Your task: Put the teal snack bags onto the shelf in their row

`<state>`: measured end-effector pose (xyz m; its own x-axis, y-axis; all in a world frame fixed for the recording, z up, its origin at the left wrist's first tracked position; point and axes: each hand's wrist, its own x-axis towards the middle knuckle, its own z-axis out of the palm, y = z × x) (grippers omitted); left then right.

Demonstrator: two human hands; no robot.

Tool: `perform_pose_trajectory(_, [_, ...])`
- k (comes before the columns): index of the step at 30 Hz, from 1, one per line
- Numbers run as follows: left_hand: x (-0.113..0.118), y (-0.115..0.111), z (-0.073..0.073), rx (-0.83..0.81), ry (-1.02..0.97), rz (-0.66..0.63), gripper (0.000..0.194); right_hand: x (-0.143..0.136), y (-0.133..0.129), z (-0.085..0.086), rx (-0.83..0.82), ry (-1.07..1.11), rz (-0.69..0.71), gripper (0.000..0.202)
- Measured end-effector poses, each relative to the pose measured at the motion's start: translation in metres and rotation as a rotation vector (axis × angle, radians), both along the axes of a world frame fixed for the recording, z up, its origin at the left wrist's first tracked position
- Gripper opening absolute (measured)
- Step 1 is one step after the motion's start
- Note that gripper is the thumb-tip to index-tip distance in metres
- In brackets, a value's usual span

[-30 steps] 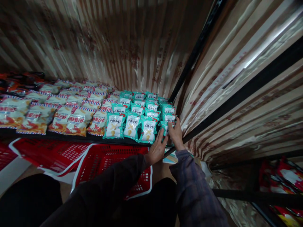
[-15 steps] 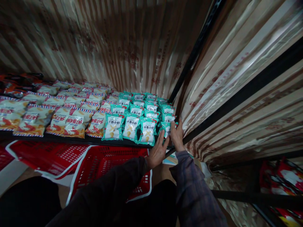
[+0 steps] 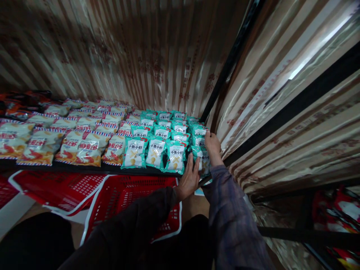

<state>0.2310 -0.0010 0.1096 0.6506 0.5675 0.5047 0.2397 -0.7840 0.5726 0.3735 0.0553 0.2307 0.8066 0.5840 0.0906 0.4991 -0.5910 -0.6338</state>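
Note:
Rows of small teal-and-white snack bags [image 3: 176,157] stand at the right end of a black shelf [image 3: 84,168]. My left hand [image 3: 189,178] has its fingers stretched out against the left side of the front bag [image 3: 204,163] in the rightmost column. Above that bag's right side, my right hand [image 3: 213,146] is closed, its fingers curled at the edge of the teal snack bag [image 3: 199,141] just behind. The fingertips of the right hand are partly hidden. Left of the teal bags stand larger cream snack bags [image 3: 90,146] with striped edges.
Red plastic baskets [image 3: 135,183] with white rims sit below the shelf front. Dark orange packs [image 3: 17,108] lie at the far left. A black post [image 3: 222,82] and striped wrinkled sheeting [image 3: 168,56] bound the shelf. Red packages [image 3: 334,210] show at the lower right.
My right hand has moved up and back along the right column, its fingers now curled. More of the front right teal bag shows. My left hand stays nearly in place.

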Motion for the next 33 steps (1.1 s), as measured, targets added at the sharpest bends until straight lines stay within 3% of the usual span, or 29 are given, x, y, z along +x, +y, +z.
perform_pose_trajectory(5, [0.006, 0.004, 0.008, -0.008, -0.007, 0.013, 0.089, 0.003, 0.006, -0.003, -0.053, 0.02, -0.022, 0.06])
perform_pose_trajectory(15, [0.008, 0.008, 0.013, -0.034, 0.002, 0.037, 0.084, 0.006, 0.006, -0.01, -0.047, -0.009, 0.08, 0.057])
perform_pose_trajectory(22, [0.005, 0.001, 0.016, -0.047, -0.008, 0.085, 0.083, 0.0, -0.002, -0.008, 0.249, -0.111, -0.016, 0.054])
perform_pose_trajectory(25, [-0.004, -0.008, 0.022, -0.037, 0.005, 0.083, 0.075, -0.002, -0.005, -0.006, 0.279, -0.121, -0.029, 0.055])
perform_pose_trajectory(29, [-0.013, 0.008, 0.053, -0.094, -0.068, 0.108, 0.063, 0.003, -0.002, -0.004, 0.225, -0.025, -0.087, 0.057])
perform_pose_trajectory(33, [0.0, 0.075, 0.107, -0.23, -0.038, 0.185, 0.053, 0.022, 0.013, -0.005, 0.191, 0.055, -0.084, 0.059])
